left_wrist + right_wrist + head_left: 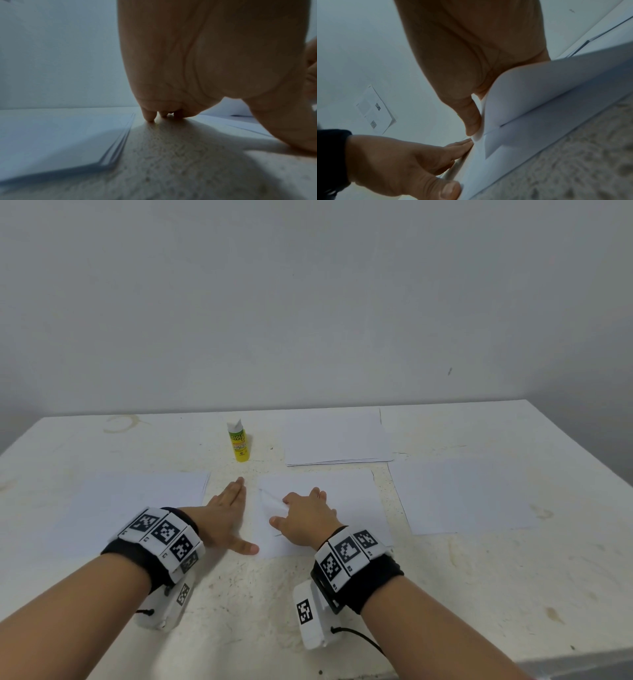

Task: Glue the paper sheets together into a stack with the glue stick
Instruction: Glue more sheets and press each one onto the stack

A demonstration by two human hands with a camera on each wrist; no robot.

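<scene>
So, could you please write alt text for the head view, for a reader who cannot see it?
The right hand lifts a corner of the middle paper sheet while the left hand lies flat on the white table beside it. A glue stick stands upright behind, among three other paper piles.

four paper piles (pixel 337 440), one glue stick (pixel 238 441), two hands (pixel 224 508).
</scene>
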